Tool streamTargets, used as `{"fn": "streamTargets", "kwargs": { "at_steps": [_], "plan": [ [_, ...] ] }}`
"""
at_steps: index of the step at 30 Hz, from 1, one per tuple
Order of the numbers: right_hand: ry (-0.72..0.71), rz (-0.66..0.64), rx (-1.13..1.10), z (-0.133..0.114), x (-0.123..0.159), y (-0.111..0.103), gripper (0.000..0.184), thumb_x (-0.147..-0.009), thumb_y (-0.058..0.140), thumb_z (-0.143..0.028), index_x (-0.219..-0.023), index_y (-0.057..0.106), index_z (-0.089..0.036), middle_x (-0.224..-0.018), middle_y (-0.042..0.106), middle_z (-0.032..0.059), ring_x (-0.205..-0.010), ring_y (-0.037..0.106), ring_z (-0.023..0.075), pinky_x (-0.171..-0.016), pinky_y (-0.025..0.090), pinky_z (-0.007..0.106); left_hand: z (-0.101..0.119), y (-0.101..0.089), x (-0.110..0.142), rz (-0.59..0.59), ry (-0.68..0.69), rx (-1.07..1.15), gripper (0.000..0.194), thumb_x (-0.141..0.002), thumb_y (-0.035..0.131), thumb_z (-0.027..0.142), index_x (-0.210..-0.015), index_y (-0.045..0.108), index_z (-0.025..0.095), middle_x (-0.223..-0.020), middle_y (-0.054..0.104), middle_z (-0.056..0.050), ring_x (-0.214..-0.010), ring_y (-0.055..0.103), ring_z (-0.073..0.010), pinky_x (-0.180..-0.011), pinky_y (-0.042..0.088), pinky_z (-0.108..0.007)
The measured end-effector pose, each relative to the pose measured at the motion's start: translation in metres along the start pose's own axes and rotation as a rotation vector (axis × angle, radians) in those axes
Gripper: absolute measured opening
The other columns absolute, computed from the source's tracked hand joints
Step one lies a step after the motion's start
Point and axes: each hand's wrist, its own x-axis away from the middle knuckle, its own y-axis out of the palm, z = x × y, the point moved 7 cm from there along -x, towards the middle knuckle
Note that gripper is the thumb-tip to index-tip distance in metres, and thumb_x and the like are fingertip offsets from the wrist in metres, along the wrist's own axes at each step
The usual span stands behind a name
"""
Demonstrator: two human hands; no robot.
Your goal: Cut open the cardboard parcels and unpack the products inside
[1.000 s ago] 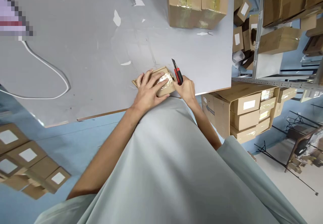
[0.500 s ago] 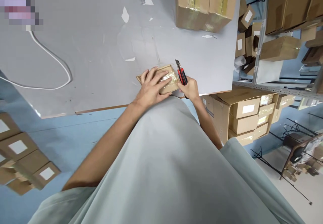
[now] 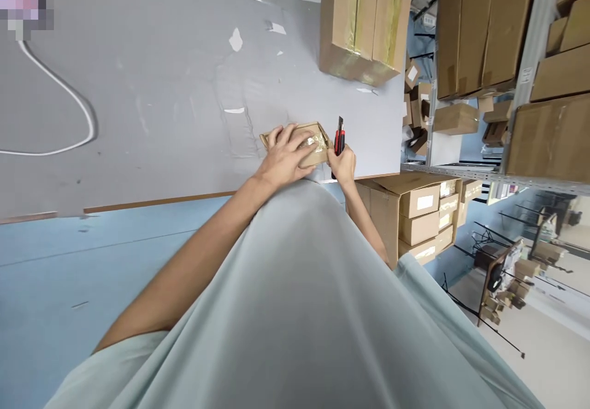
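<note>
A small flat cardboard box (image 3: 314,133) wrapped in shiny clear tape lies near the front edge of the grey table (image 3: 161,89). My left hand (image 3: 284,156) rests flat on top of it, fingers spread, pressing it down. My right hand (image 3: 342,164) is closed round a red and black utility knife (image 3: 339,140), held just right of the box with the blade pointing away from me. My pale green shirt fills the lower part of the view.
A large taped carton (image 3: 364,24) stands at the table's far right. A white cable (image 3: 64,95) loops over the left side. An open carton of small labelled boxes (image 3: 417,212) sits on the floor right of the table. Metal shelving with cartons (image 3: 507,58) stands beyond.
My head has turned, shifting the whole view. The knife has swung more upright beside the box. My left hand stays pressed on the box.
</note>
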Motion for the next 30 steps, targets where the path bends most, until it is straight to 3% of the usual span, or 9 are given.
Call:
{"fn": "streamTargets", "kwargs": {
  "at_steps": [4, 8, 12, 16, 19, 25, 30],
  "plan": [
    [-0.005, -0.075, -0.243, 0.01, 0.009, -0.009, 0.027, -0.114, 0.057, -0.04, -0.109, 0.072, -0.018, -0.08, 0.079, 0.0027, -0.075, 0.08, 0.018, -0.08, 0.061, 0.025, 0.001, -0.002, 0.0, 0.016, 0.019, 0.029, 0.059, -0.087, 0.085, 0.046, -0.144, 0.08, 0.035, -0.161, 0.066, -0.013, -0.168, 0.034, -0.0554, -0.134, 0.018, -0.082],
    [-0.015, 0.013, -0.313, 0.018, 0.02, -0.019, 0.028, -0.11, 0.063, -0.045, -0.11, 0.073, -0.019, -0.091, 0.079, 0.0021, -0.071, 0.078, 0.0151, -0.073, 0.06, 0.023, -0.002, 0.0, 0.001, 0.021, 0.055, 0.005, 0.061, -0.086, 0.088, 0.045, -0.146, 0.079, 0.034, -0.163, 0.064, -0.013, -0.168, 0.034, -0.0556, -0.134, 0.019, -0.082],
    [-0.07, 0.033, -0.143, 0.011, 0.022, -0.014, 0.025, -0.108, 0.068, -0.047, -0.107, 0.074, -0.023, -0.092, 0.08, 0.0014, -0.08, 0.081, 0.0193, -0.079, 0.062, 0.027, -0.004, 0.003, 0.002, 0.046, 0.095, -0.025, 0.065, -0.088, 0.088, 0.045, -0.151, 0.076, 0.034, -0.165, 0.063, -0.013, -0.168, 0.034, -0.0568, -0.133, 0.02, -0.083],
    [-0.138, 0.048, 0.086, -0.001, 0.016, -0.013, 0.018, -0.11, 0.064, -0.036, -0.103, 0.074, -0.023, -0.099, 0.084, 0.0079, -0.101, 0.082, 0.027, -0.095, 0.061, 0.034, -0.004, 0.005, 0.003, 0.059, 0.113, -0.027, 0.065, -0.088, 0.089, 0.042, -0.151, 0.076, 0.035, -0.166, 0.062, -0.013, -0.168, 0.035, -0.0579, -0.133, 0.02, -0.084],
    [-0.15, 0.047, 0.124, -0.003, 0.011, -0.01, 0.01, -0.108, 0.067, -0.03, -0.105, 0.073, -0.022, -0.102, 0.085, 0.0099, -0.105, 0.083, 0.0293, -0.098, 0.061, 0.036, -0.002, 0.005, 0.003, 0.07, 0.113, -0.017, 0.063, -0.09, 0.088, 0.042, -0.151, 0.075, 0.035, -0.165, 0.063, -0.013, -0.168, 0.035, -0.0564, -0.134, 0.02, -0.083],
    [0.084, 0.077, -0.248, 0.022, 0.005, 0.011, 0.016, -0.11, 0.063, -0.033, -0.1, 0.068, -0.022, -0.068, 0.073, -0.0024, -0.071, 0.081, 0.0202, -0.08, 0.063, 0.029, -0.001, 0.006, 0.002, 0.065, 0.104, 0.007, 0.062, -0.092, 0.086, 0.043, -0.152, 0.074, 0.036, -0.165, 0.063, -0.012, -0.168, 0.034, -0.0549, -0.133, 0.02, -0.083],
    [0.057, 0.074, -0.529, 0.038, 0.007, 0.019, 0.029, -0.108, 0.07, -0.048, -0.099, 0.067, -0.021, -0.07, 0.073, -0.0022, -0.061, 0.074, 0.0148, -0.066, 0.06, 0.024, -0.004, 0.0, 0.004, 0.049, 0.119, 0.018, 0.067, -0.088, 0.088, 0.039, -0.154, 0.074, 0.035, -0.165, 0.063, -0.012, -0.168, 0.033, -0.0565, -0.134, 0.018, -0.084]
  ]
}}
